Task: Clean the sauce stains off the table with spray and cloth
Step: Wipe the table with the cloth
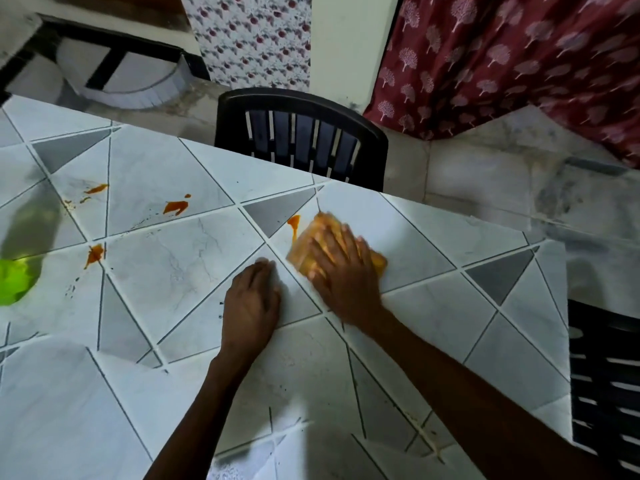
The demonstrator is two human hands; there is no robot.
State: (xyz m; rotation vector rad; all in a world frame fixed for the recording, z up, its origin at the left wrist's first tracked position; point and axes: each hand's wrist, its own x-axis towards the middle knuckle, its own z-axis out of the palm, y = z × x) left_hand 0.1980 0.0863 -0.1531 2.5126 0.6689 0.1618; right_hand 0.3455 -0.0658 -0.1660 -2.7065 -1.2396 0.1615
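Right hand [341, 271] presses flat, fingers spread, on the crumpled yellow cloth [301, 252], with an orange sauce stain [294, 225] just beyond its fingertips. Left hand [251, 299] lies flat on the table [173, 271] beside it.

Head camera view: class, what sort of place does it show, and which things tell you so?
Probably a home dining area: a tile-patterned table with sauce stains, a dark plastic chair pushed up to it, and a maroon printed curtain.
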